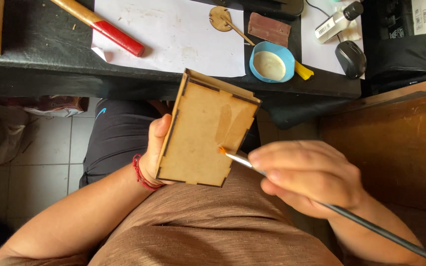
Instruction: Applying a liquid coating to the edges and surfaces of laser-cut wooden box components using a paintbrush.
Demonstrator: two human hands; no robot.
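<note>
Now we coat the wooden box (200, 135), gripped in our left hand (153, 155) above our lap, off the desk (35, 44). Our right hand (306, 177) pinches the brush (237, 158), bristles on its right edge. Reloading probably means reaching the blue bowl (272, 62) near the desk's front edge.

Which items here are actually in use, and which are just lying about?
In use: wooden box in the left hand; paintbrush in the right hand, tip on the box's face.

Lying about: blue dish, hammer, white paper, brown block, computer mouse, white bottle.
</note>
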